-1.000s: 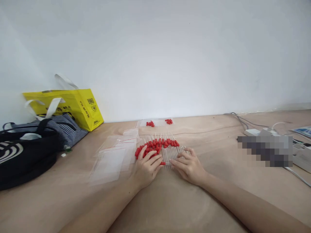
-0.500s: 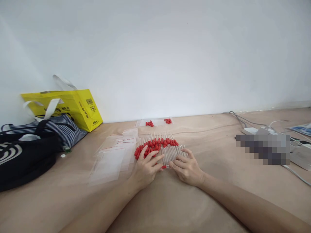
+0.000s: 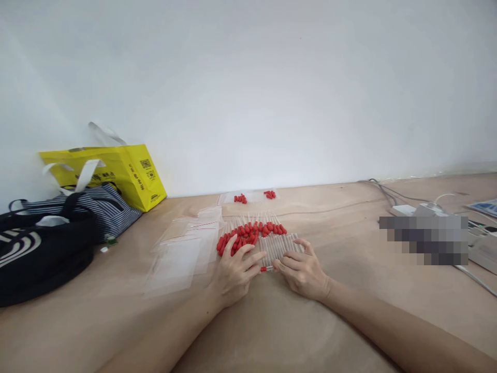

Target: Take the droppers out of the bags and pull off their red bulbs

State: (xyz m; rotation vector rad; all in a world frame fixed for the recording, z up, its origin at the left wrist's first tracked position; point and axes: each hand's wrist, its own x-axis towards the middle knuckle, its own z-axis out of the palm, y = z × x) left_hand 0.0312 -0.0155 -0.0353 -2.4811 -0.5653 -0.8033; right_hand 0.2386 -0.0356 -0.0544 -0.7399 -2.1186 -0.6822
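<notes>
My left hand (image 3: 236, 272) pinches a red rubber bulb (image 3: 263, 269) between thumb and fingertips; most of the bulb is hidden by them. From the bulb's right end a clear glass tube (image 3: 269, 268) runs into the closed fingers of my right hand (image 3: 305, 272). Just beyond the hands lies a row of bare clear glass tubes (image 3: 276, 247), side by side, with my right index finger against its right edge. Several glass droppers with red bulbs (image 3: 248, 228) lie in a fanned pile behind and left of that row, partly under my left fingers.
Clear zip bags (image 3: 174, 267) lie overlapping on the left. Near the wall, another bag (image 3: 254, 196) holds droppers with red bulbs. A yellow bag (image 3: 143, 176), a striped bag (image 3: 116, 212) and a black bag (image 3: 58, 254) stand far left. Cables (image 3: 384, 191) and a white adapter (image 3: 404, 210) lie right.
My right hand has shifted slightly right, and a little more of the glass tube shows between the hands. Both hands keep their pinch. The whole view has moved slightly.
</notes>
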